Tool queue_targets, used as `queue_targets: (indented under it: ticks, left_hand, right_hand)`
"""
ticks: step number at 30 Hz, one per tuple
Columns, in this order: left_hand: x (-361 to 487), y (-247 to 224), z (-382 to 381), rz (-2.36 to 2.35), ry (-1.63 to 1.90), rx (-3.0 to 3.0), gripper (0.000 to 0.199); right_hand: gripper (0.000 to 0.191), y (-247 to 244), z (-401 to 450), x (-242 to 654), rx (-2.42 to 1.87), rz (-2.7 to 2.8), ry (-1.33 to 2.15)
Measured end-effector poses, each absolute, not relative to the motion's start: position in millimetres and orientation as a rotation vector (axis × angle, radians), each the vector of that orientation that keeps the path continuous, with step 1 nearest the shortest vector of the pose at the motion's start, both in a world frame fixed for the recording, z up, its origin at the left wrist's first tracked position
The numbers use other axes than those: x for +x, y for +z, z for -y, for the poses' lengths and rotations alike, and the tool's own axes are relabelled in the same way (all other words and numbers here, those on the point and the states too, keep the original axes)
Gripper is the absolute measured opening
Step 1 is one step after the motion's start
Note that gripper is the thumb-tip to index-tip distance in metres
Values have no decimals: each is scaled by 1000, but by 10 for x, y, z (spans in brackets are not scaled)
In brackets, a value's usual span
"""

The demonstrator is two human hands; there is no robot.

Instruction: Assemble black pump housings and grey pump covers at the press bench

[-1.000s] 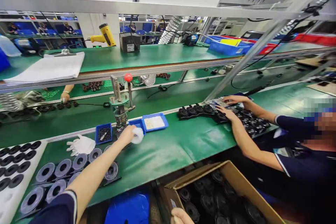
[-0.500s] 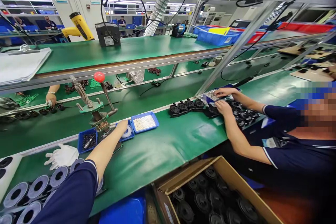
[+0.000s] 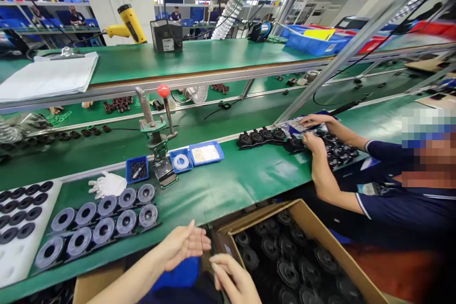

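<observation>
Left hand (image 3: 187, 248) low before the bench edge: palm turned inward, fingers extended and loosely side by side, nothing in the grasp. Right hand (image 3: 235, 278) just beside it, fingers bent; cannot tell whether the fingertips close on anything. Blue bin (image 3: 181, 273) below the left hand. Cardboard box (image 3: 313, 228) next to the right hand, open-topped, loaded with black round parts (image 3: 287, 270).

Green bench (image 3: 224, 194), left portion: grey-ringed parts (image 3: 110, 233) in two rows of five. White foam tray (image 3: 10, 266) farther left, black rings (image 3: 26, 230) set on it. Behind the rows: white glove (image 3: 107, 184), lying flat; blue tray of small dark pieces (image 3: 138, 169); hand press (image 3: 156, 145), red knob (image 3: 164, 90) at lever end; second blue tray holding white ring (image 3: 185, 164); third with pale bits (image 3: 204, 153).

Right: co-worker (image 3: 399, 213), both hands at a group of black parts.

Upper shelf: clipboard (image 3: 53, 71), yellow tool (image 3: 133, 23), dark boxy unit (image 3: 166, 35).
</observation>
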State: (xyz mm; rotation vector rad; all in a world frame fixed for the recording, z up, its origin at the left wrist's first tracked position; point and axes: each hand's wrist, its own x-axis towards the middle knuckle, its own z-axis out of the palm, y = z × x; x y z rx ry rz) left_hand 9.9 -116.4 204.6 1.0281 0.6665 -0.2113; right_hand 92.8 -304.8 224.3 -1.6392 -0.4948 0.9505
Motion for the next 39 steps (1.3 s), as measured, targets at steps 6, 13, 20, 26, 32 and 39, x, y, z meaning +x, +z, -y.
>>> queue_targets:
  ticks: [6,13,20,26,32,39]
  left_hand:
    - [-395,2270,941,-694,85,771,49]
    - [-1025,2492,1003,-756,202,1000,43]
    - [-1432,2653,988,-726,186,1126,45]
    - [-1650,2723,1003,-701,232,1067,42]
    - [-1791,2814,994,-680,242,1014,40]
    - [-1945,2887,923,-660,236,919,36]
  right_hand:
    - [30,2319,2611,568,-1497,651,1155]
    - [31,2510,2056,273,-1296,432,1178]
    - [33,2624,1725,19,-1325,498,1175]
    - [32,2673,1644,-142,-1231,566,1282]
    - [24,2791,1567,-187,-1210,754,1280]
    - [19,2871,1469,-163,-1106,820,1380]
